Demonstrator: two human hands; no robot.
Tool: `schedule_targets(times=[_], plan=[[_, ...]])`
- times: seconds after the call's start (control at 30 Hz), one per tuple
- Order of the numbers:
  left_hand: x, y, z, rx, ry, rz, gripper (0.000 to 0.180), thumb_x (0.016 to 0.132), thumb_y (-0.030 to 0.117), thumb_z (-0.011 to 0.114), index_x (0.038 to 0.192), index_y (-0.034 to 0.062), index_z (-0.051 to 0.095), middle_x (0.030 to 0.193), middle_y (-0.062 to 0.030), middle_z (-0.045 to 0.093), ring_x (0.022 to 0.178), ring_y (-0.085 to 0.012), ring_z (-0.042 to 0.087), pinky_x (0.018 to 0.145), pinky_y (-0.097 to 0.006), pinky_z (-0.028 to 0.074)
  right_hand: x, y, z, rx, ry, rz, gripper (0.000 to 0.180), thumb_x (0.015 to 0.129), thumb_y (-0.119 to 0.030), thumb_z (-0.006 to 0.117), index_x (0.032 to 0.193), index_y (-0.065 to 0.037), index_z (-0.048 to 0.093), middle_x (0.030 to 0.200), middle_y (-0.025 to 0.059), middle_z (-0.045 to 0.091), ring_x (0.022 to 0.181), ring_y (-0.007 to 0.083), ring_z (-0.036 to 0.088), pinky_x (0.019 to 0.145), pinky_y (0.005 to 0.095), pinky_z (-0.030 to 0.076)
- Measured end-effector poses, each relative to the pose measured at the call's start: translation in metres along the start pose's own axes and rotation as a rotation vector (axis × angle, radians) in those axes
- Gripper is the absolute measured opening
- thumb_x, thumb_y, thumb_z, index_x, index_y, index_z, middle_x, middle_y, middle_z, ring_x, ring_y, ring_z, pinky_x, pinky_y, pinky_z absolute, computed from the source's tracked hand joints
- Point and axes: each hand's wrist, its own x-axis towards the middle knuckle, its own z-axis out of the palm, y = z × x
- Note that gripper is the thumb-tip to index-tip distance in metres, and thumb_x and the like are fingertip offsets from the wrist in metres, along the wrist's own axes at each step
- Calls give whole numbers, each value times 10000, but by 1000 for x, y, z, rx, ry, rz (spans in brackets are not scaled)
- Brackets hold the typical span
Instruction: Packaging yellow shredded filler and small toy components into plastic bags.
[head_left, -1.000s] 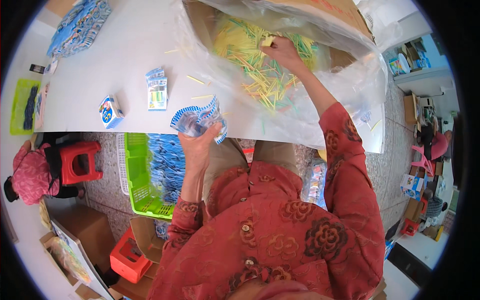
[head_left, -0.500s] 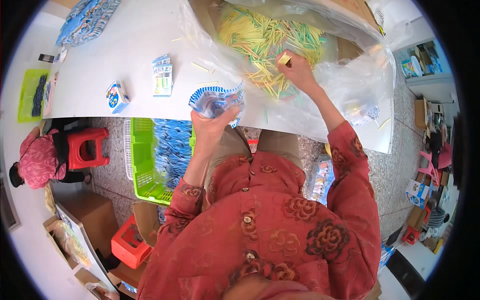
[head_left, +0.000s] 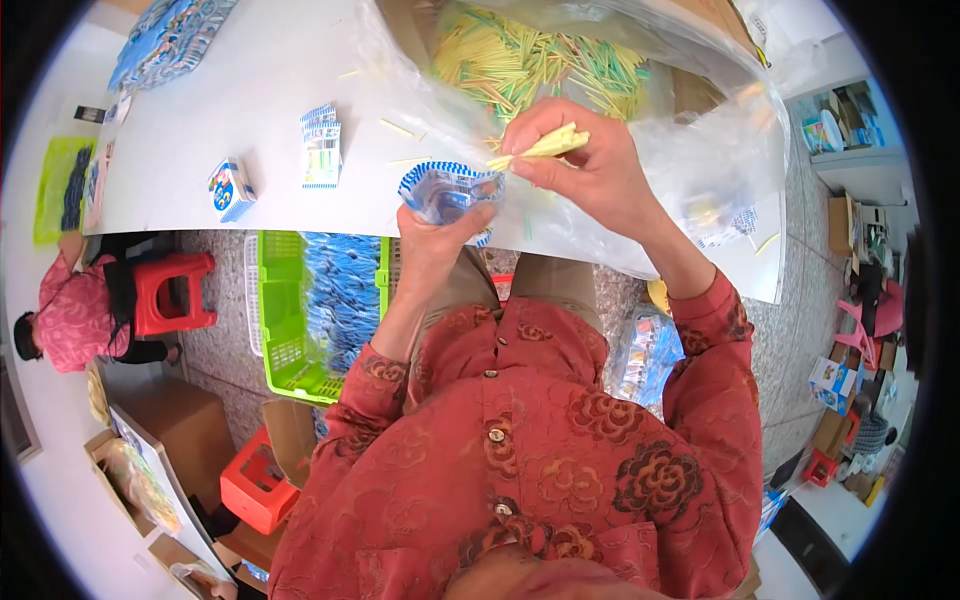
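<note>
My left hand (head_left: pixel 432 245) grips a small blue-and-white plastic packet (head_left: pixel 447 190) from below, its checked mouth spread wide and facing up. Just right of that mouth, my right hand (head_left: pixel 600 175) pinches a bundle of thin yellow sticks (head_left: pixel 550 146) between thumb and fingers. The bundle's left tips reach close to the packet's rim; whether they touch it I cannot tell. Beyond my hands, a heap of yellow and green sticks (head_left: pixel 530 65) lies in a box lined with clear plastic film (head_left: pixel 400 70), which spills over the table.
On the white table (head_left: pixel 265 90) stand a flat packet (head_left: pixel 321 150) and a small carton (head_left: pixel 232 190), with a few loose sticks nearby. A green crate (head_left: pixel 278 330) of blue packets is below the edge. Further left are a red stool (head_left: pixel 165 295) and another person (head_left: pixel 75 312).
My right hand has come from the stick heap toward me and left, carrying the yellow bundle to the packet. The packet has shifted slightly right and its mouth is rounder.
</note>
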Motion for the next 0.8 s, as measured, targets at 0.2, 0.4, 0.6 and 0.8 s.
schedule_targets(times=[0.2, 0.4, 0.6, 0.8], plan=[[-1, -5, -6, -5, -39, -15, 242, 700, 25, 714, 915, 18, 603, 804, -19, 621, 677, -73, 565, 600, -220, 470, -2, 1, 12, -274, -50, -237, 150, 736, 35, 656, 855, -26, 589, 876, 84, 616, 848, 188, 602, 740, 290, 475], [-2, -2, -6, -20, -44, -40, 233, 697, 17, 711, 901, 27, 599, 790, -16, 618, 667, -72, 559, 599, -219, 464, -5, -4, 9, -282, -96, -229, 146, 726, 26, 666, 842, -31, 596, 854, 76, 625, 833, 197, 608, 739, 292, 479], [-1, -8, -8, 97, -70, 12, 225, 690, 34, 717, 887, 20, 609, 795, -15, 630, 684, -67, 564, 631, -219, 464, 0, -14, 4, -399, -194, 59, 103, 763, -27, 641, 850, -42, 587, 808, 42, 597, 746, 126, 562, 662, 251, 443], [7, -9, -11, 259, -112, 39, 239, 685, 59, 728, 894, 7, 624, 794, -18, 646, 701, -54, 565, 649, -220, 464, 7, -14, 0, -390, -185, 201, 111, 778, -74, 636, 864, -40, 573, 770, -3, 539, 685, 78, 487, 610, 228, 402]])
